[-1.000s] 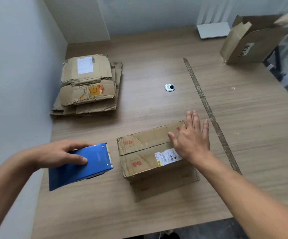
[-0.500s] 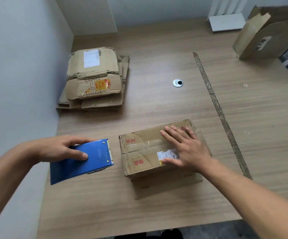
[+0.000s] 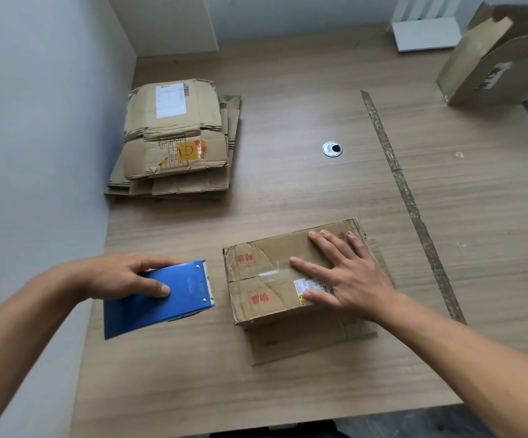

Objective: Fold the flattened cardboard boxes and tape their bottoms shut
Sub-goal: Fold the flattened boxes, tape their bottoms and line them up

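Fingers (image 3: 310,266) of right hand (image 3: 351,279): straight, spread, palm-down on top face of cardboard box (image 3: 256,270), near-centre of table (image 3: 288,390). Corrugated brown board, creased, rectangular; long axis left-right, right end angled slightly away. Seam along that axis, glossy clear tape on it. Red printed characters at left end, white label half under palm, too small to read. Loose flaps flat on table at near side. Beside it, left hand (image 3: 120,276): curled round blue metal tape dispenser (image 3: 161,298), toothed edge pointing right at box's left end, close, not touching. Wood-grain laminate top, round metal grommet (image 3: 332,149), scuffed tape strip (image 3: 408,197) running near-to-far. Far left by wall: stack of flattened boxes (image 3: 174,137), white label, red-yellow tape. Far right: open box (image 3: 493,64), black characters, unreadable.
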Motion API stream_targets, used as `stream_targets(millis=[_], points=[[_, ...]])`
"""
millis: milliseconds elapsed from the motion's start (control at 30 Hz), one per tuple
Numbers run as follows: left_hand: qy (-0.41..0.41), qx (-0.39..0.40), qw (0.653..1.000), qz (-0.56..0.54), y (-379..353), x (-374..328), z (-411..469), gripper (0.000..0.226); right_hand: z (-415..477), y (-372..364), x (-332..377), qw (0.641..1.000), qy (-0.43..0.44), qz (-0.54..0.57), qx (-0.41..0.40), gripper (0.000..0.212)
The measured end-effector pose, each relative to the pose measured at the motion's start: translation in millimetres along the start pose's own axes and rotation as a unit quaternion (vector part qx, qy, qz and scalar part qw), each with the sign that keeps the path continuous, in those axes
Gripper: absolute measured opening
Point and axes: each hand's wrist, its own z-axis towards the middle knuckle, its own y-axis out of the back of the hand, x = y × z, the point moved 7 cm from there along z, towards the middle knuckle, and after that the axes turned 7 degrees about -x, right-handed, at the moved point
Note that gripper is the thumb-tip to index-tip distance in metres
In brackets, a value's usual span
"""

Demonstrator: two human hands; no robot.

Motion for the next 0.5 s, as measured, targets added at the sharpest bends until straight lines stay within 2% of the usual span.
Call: stream_targets(millis=[500], points=[[0.019, -0.002, 0.999, 0.030, -7.4, 14.2, 21.7, 0.036, -1.3, -2.7, -2.6, 1.000, -0.006, -0.019, 0.015, 0.061]])
